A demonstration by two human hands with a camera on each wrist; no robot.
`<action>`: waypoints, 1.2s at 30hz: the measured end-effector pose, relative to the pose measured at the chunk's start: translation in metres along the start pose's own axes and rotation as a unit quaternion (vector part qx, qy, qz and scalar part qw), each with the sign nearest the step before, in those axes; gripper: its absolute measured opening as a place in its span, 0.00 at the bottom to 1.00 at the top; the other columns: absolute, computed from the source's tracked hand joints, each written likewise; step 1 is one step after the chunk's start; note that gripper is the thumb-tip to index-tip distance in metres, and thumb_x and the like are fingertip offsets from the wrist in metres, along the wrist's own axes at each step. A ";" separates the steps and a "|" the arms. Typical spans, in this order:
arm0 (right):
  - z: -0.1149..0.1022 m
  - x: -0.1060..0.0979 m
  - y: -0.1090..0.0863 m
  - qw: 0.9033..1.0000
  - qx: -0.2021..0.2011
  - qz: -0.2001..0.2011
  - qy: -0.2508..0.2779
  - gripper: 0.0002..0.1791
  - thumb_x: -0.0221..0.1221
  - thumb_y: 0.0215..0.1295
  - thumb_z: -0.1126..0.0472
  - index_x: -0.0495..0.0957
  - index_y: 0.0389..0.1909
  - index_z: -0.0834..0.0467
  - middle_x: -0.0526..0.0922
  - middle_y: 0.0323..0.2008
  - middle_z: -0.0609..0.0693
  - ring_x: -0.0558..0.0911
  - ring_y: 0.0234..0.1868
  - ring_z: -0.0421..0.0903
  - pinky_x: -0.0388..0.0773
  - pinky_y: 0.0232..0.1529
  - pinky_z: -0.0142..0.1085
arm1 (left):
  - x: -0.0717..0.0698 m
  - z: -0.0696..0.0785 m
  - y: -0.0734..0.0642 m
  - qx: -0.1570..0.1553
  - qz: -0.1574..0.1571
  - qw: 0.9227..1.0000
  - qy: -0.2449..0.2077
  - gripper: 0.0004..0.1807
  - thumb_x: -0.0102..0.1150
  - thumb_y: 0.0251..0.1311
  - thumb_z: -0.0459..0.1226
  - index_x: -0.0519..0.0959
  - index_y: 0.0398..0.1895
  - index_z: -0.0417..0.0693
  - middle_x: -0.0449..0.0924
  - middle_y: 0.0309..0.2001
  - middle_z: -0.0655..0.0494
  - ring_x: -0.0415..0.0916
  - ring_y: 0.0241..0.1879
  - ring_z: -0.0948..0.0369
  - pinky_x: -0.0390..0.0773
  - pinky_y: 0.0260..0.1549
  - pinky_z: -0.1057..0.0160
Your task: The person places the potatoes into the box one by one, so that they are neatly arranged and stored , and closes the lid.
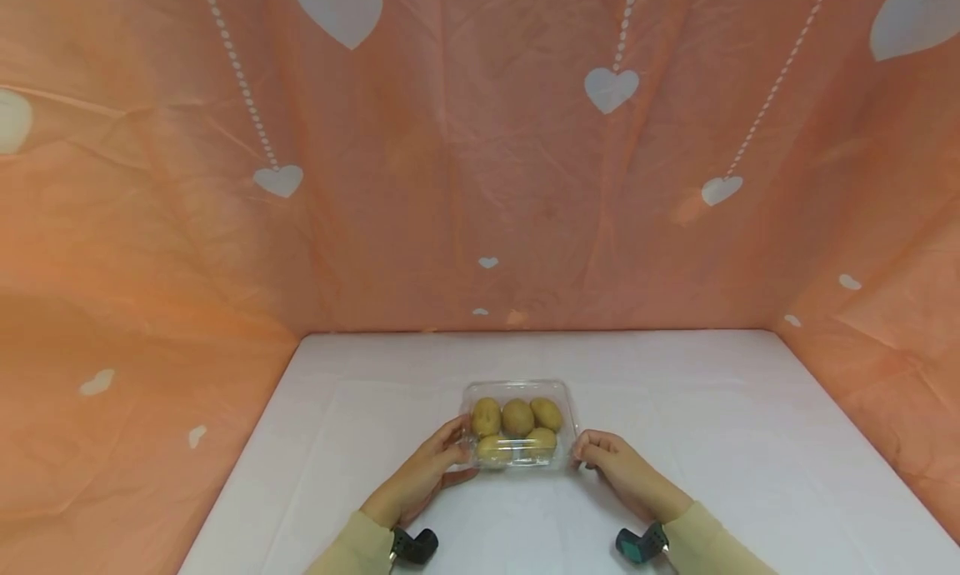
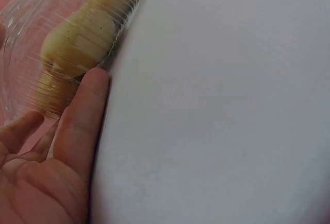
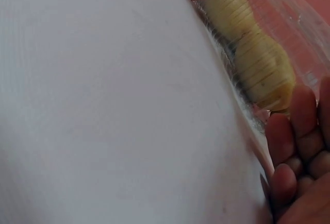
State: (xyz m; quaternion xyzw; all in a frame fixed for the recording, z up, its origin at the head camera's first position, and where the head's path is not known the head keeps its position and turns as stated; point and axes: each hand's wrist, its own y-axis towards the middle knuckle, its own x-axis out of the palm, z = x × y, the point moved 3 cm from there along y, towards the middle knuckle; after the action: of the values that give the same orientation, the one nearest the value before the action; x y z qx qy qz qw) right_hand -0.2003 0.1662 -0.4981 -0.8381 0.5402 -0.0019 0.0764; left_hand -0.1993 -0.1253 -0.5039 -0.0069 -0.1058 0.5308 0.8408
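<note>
A clear plastic box [image 1: 566,392] stands on the table between the two hands. Inside it lie several yellow-brown, oval, potato-like things [image 1: 517,417], which also show through the ribbed wall in both wrist views. My left hand [image 1: 426,475] is at the box's left side. Its fingers [image 2: 85,116] are mostly straight and touch the wall low down by the tabletop. At the near right corner, my right hand [image 1: 611,467] has its fingers [image 3: 304,116] curled at the box's edge, seeming to pinch it. The exact contact of that thumb is hidden.
A white cloth covers the table [image 1: 675,392]. Orange sheeting [image 1: 525,183] with pale hearts rises along its back and both sides. Each wrist wears a dark device, one on the left wrist [image 1: 415,547] and one on the right [image 1: 641,543].
</note>
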 end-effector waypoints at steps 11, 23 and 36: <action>0.000 0.002 0.003 1.000 0.018 -0.008 0.000 0.06 0.52 0.66 0.63 0.73 0.32 0.61 0.76 0.34 0.49 0.72 0.42 0.45 0.69 0.45 0.35 | -0.003 -0.002 -0.002 -0.002 0.011 1.000 0.005 0.39 0.50 0.61 0.32 0.50 0.75 0.38 0.45 0.73 0.34 0.59 0.65 0.45 0.75 0.55 0.52; 0.001 0.000 -0.003 1.000 0.028 -0.006 -0.012 0.11 0.52 0.69 0.60 0.72 0.33 0.65 0.78 0.36 0.52 0.73 0.43 0.47 0.68 0.45 0.36 | 0.004 -0.001 -0.004 0.000 0.015 1.000 0.004 0.39 0.52 0.60 0.30 0.49 0.75 0.38 0.46 0.73 0.34 0.64 0.61 0.49 0.75 0.55 0.53; -0.001 -0.014 -0.006 0.998 0.005 -0.026 -0.061 0.16 0.52 0.71 0.59 0.72 0.38 0.73 0.79 0.39 0.57 0.75 0.42 0.48 0.74 0.42 0.35 | 0.003 0.000 -0.007 -0.017 0.019 1.000 -0.010 0.39 0.53 0.61 0.31 0.50 0.75 0.37 0.45 0.73 0.33 0.60 0.65 0.44 0.76 0.54 0.51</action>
State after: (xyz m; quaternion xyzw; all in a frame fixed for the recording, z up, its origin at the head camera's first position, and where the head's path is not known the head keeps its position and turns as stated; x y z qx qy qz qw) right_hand -0.2009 0.1813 -0.4948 -0.8502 0.5123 0.0442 0.1132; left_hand -0.1917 -0.1257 -0.5025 -0.0180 -0.1228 0.5449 0.8293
